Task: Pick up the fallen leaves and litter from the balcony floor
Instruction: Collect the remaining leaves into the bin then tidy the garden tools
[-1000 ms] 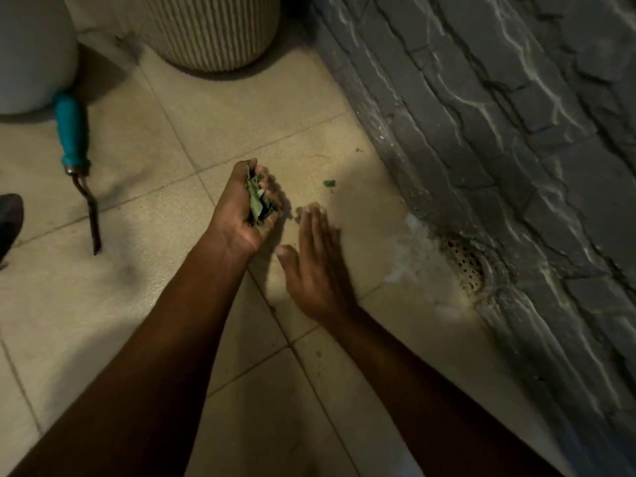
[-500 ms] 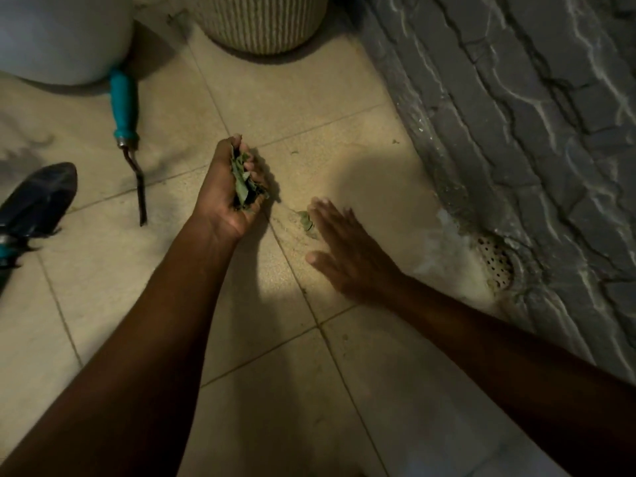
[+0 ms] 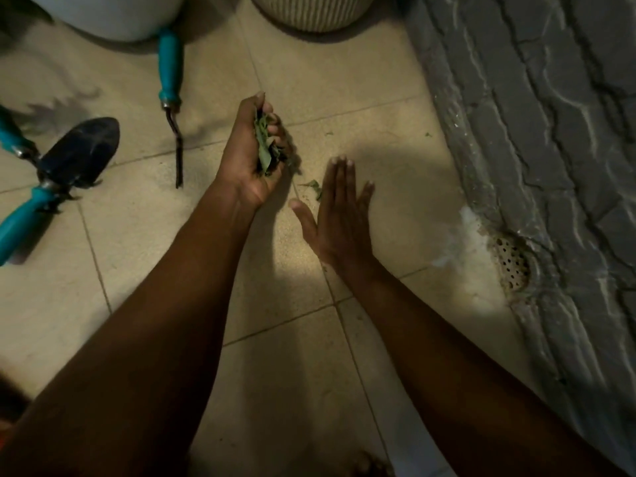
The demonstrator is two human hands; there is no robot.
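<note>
Clutching a wad of leaves (image 3: 265, 151), the left hand (image 3: 253, 160) hangs well left of the drain grate (image 3: 511, 266), fingers curled round the bunch. Right hand (image 3: 339, 215) is flat w/ straight fingers, nearer the drain grate, holding nothing. A loose leaf (image 3: 314, 188) lies just beside its index finger, on the side away from the grate. Risk: the wad of leaves looks overfull (bits poke out below), so adding more could spill some. A flat sweep might also flick crumbs, e.g. the green speck (image 3: 428, 134), into the grate's holes.
</note>
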